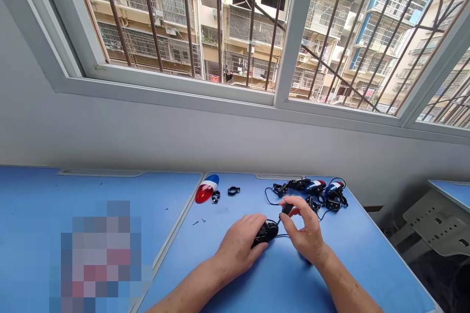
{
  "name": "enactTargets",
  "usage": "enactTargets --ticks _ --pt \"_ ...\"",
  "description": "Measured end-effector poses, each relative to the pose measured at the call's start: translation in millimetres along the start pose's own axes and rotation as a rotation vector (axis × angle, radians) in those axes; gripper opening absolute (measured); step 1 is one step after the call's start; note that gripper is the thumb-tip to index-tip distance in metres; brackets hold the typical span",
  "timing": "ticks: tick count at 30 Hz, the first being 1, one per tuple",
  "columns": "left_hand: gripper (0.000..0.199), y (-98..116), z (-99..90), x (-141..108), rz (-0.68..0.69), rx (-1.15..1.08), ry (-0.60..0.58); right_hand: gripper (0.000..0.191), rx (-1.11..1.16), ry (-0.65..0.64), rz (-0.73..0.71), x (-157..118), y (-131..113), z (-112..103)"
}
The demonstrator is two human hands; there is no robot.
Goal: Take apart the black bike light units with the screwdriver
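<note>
My left hand (238,247) cups a black plastic housing (265,233) against the blue desktop (352,259). My right hand (303,230) pinches a small black wired switch (287,209) between thumb and fingers, just above and to the right of the housing. A thin black wire runs from the housing toward my right hand. Farther back lies a tangle of black housings with red, white and blue shells (316,193) and loose wires. To the left are a red, white and blue shell (206,189), a black clamp ring (233,190), a small black clip (216,196) and tiny screws (198,222).
A second blue desk (36,195) adjoins on the left, partly covered by a pixelated patch (101,257). A grey wall and barred window (183,24) stand behind the desks. A pale plastic chair back (436,220) stands at right.
</note>
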State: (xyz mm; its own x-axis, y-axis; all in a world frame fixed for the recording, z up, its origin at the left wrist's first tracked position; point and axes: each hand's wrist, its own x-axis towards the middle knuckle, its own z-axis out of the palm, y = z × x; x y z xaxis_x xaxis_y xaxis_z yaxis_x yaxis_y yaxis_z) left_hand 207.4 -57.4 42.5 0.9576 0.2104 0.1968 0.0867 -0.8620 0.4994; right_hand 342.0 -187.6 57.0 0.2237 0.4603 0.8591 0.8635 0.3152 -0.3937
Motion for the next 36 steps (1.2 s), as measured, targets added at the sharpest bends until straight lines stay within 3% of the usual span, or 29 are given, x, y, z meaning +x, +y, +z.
enactTargets --ticks 30,36 --pt "0.029 2.5 -2.9 -0.3 0.006 0.019 0.004 0.031 -0.054 0.056 0.019 3.4 0.6 -3.2" --pt "0.028 1.6 -2.2 0.4 0.011 0.009 0.012 0.043 -0.039 0.056 0.024 1.3 -2.1 -1.7"
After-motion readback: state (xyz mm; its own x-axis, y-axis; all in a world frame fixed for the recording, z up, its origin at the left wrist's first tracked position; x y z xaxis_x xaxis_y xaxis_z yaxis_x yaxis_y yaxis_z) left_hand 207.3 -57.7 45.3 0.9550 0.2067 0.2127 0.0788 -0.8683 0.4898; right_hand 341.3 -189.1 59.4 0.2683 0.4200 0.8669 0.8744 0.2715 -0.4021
